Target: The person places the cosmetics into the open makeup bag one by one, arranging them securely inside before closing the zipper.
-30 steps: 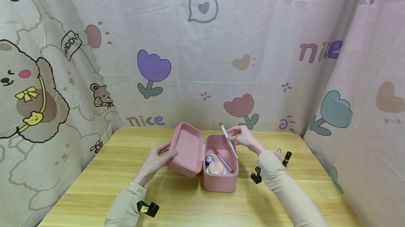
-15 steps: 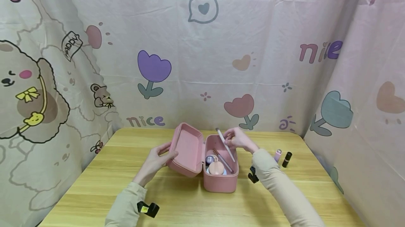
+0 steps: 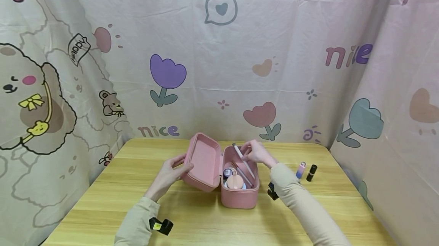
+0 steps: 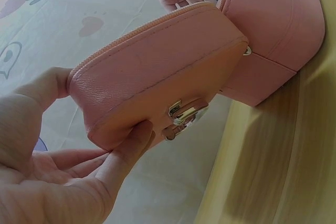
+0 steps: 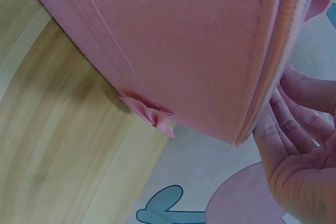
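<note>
A pink zippered cosmetic case stands on the table, its lid swung out to the left. My left hand grips the lid's outer edge, thumb near the gold clasp in the left wrist view. Over the case's back right rim, my right hand pinches a slim white pen-like stick with a grey upper end. The stick slants down into the case. Inside lie a peach powder puff, a dark-lidded jar and a slim brownish-pink stick. The right wrist view hides the white stick behind the case.
To the right of the case stand a pink-to-blue tube and a black tube on the wooden table. A patterned cloth hangs behind the table and along its sides.
My right hand has moved left and slightly down, lowering the white stick further into the case. The pink-to-blue tube has come out from behind my sleeve. My left hand keeps holding the lid.
</note>
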Demonstrator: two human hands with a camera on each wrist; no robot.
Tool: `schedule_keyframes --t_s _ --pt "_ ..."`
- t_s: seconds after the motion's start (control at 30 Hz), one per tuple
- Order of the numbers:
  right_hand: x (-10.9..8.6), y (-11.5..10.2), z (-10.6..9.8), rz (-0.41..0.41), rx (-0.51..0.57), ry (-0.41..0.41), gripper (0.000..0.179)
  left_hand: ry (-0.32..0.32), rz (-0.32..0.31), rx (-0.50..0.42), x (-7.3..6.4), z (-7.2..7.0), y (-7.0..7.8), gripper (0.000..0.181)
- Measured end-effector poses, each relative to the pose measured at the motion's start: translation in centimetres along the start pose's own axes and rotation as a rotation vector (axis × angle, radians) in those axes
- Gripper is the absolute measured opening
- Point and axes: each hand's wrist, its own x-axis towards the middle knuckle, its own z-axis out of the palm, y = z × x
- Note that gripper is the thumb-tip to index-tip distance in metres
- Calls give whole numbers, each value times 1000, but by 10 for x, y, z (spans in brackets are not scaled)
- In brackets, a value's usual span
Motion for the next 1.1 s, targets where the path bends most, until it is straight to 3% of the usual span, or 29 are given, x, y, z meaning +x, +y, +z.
schedule_keyframes --t_s 0.43,0.6,0.73,0.87,1.1 --pt "-2 3 -1 -37 -74 61 31 1 1 -4 1 0 0 66" --pt "-8 7 -2 -64 -29 124 26 1 -1 0 0 0 0 66" --pt "-16 11 0 -91 58 197 24 1 -2 2 0 0 -1 66" --pt "-25 20 7 -81 214 295 24 3 -2 0 0 0 -1 66" --pt "-42 31 23 -42 432 570 24 3 -1 -2 0 0 -1 66"
